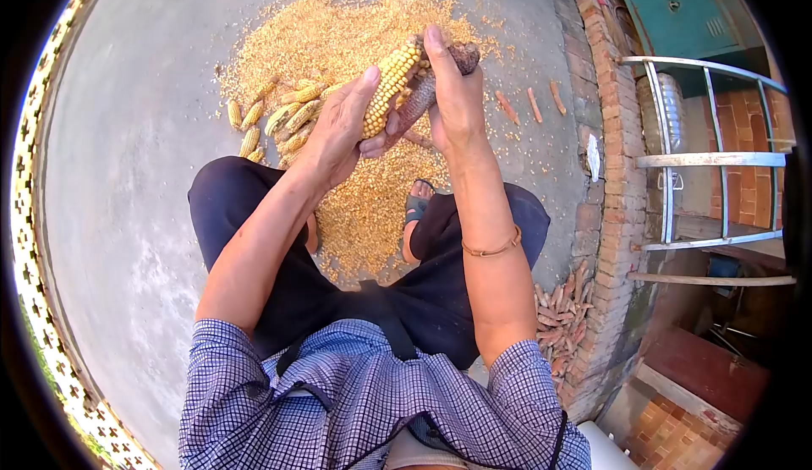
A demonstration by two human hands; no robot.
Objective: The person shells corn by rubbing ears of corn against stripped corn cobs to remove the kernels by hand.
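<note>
My left hand (340, 127) is closed around the lower end of a yellow ear of corn (392, 87), kernels still on its near side. A bare reddish-brown corncob (419, 99) lies slanted against that ear, its thick end showing beyond my right hand (458, 102). My right fingers wrap this cob, with the thumb pointing up near the top of the ear. My left fingertips reach under the lower end of both. Below them spreads a pile of loose corn kernels (296, 43) on the floor. Several unshelled ears (303, 116) lie left of my hands.
Several bare cobs (534, 105) are scattered to the right, and a heap of stripped cobs (562, 318) sits by the low brick wall (622, 174). Beyond it stands a metal ladder-like frame (710, 160). My sandalled foot (417, 208) rests among the kernels.
</note>
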